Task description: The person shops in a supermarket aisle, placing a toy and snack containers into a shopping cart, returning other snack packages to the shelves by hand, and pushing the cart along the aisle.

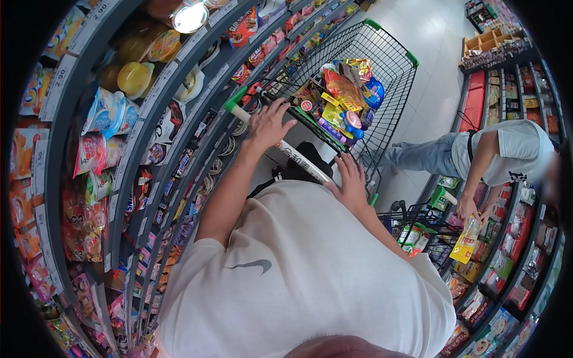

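Observation:
My left hand (pixel 270 126) rests on the left part of the shopping cart handle (pixel 305 160), a pale bar with dark printed characters and green ends. Its fingers stretch forward past the bar, with the thumb apart. Toward the handle's right end lies my right hand (pixel 351 182), its fingers also extended and spread. Neither hand is wrapped round the bar. Ahead of them, the black wire shopping cart (pixel 391 62) carries a heap of colourful snack packets (pixel 343 89), a blue package (pixel 374 92) and a pink-lidded container (pixel 353 119).
Shelves of jelly cups (pixel 134 79), sweets and chocolate curve close along my left. At right, a person (pixel 477 155) in a light shirt and jeans holds a yellow package (pixel 465 246) beside another cart (pixel 439 230) and more shelves. Pale tiled floor (pixel 427 30) runs ahead.

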